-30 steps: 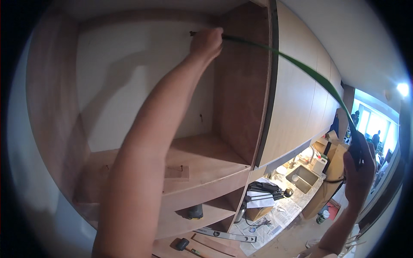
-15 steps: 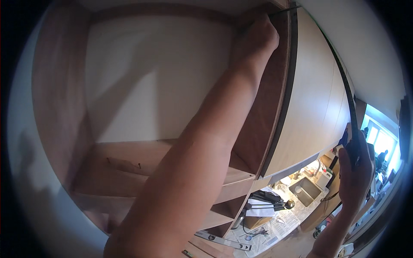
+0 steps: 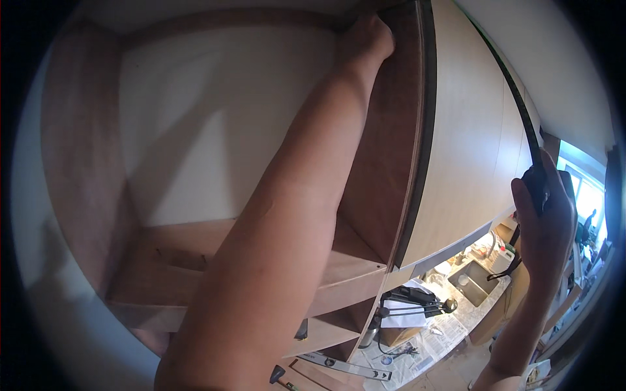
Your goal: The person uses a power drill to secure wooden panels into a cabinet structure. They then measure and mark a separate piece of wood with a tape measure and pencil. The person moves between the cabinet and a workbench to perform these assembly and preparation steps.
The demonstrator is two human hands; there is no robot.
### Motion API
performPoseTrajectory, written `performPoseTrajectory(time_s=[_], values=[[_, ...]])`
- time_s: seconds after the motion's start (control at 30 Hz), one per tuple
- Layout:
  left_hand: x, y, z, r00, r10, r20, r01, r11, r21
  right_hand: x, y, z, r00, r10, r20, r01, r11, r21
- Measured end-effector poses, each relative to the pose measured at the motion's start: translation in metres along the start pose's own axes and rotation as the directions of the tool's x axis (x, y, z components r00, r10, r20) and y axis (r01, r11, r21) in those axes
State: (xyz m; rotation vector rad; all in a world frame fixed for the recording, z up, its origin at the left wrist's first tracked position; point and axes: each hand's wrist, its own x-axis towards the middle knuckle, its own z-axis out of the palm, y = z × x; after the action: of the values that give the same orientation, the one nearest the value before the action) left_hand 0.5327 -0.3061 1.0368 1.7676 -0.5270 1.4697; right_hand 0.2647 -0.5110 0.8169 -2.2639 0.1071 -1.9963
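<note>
Reaching with left hand (image 3: pixel 375 36) into upper right corner of open cabinet (image 3: pixel 81 163), cannot tell if gripping | noting unreadable marks on spirit level (image 3: pixel 345 367) below | unreadable print on newspaper (image 3: pixel 424 355) along front edge of tabletop (image 3: pixel 464 315) | pale item (image 3: pixel 463 279) in sink (image 3: pixel 481 290) | white jug (image 3: pixel 503 260) beyond | gripping black tape measure (image 3: pixel 535 186) with right hand (image 3: pixel 548 215), blade (image 3: pixel 515 91) extended along cabinet doors (image 3: pixel 460 143)

The tape (image 3: pixel 523 114) on the right runs near-black with a green stretch at its far end, its case (image 3: pixel 533 187) black. The cabinet doors (image 3: pixel 460 143) are pale cream, the left side panel (image 3: pixel 78 150) reddish brown, the back panel (image 3: pixel 173 98) off-white, the newspapers (image 3: pixel 427 352) white with grey print.
</note>
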Motion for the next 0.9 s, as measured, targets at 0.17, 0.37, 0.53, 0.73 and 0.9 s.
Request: performPoseTrajectory(time_s=[0.17,0.37,0.53,0.73,0.9], values=[[0.007,-0.011,-0.004,0.991,0.098,0.09,-0.111,0.981,0.156,0.001,-0.004,0.005,0.997,-0.076,-0.026,0.077,0.997,0.031],[0.1,-0.068,0.097,0.914,0.351,0.203,-0.403,0.84,0.364,0.005,-0.013,-0.001,0.993,-0.073,-0.088,0.072,0.997,-0.014],[0.124,-0.104,0.067,0.956,0.2,0.215,-0.26,0.915,0.308,0.019,-0.006,0.02,0.989,-0.12,-0.085,0.12,0.993,0.002],[0.103,-0.069,0.045,0.925,0.313,0.216,-0.374,0.848,0.375,0.025,0.002,0.019,0.944,-0.235,-0.23,0.237,0.971,-0.02],[0.13,-0.077,0.041,0.908,0.308,0.283,-0.408,0.805,0.431,0.024,0.008,0.023,0.92,-0.289,-0.263,0.296,0.955,-0.017]])
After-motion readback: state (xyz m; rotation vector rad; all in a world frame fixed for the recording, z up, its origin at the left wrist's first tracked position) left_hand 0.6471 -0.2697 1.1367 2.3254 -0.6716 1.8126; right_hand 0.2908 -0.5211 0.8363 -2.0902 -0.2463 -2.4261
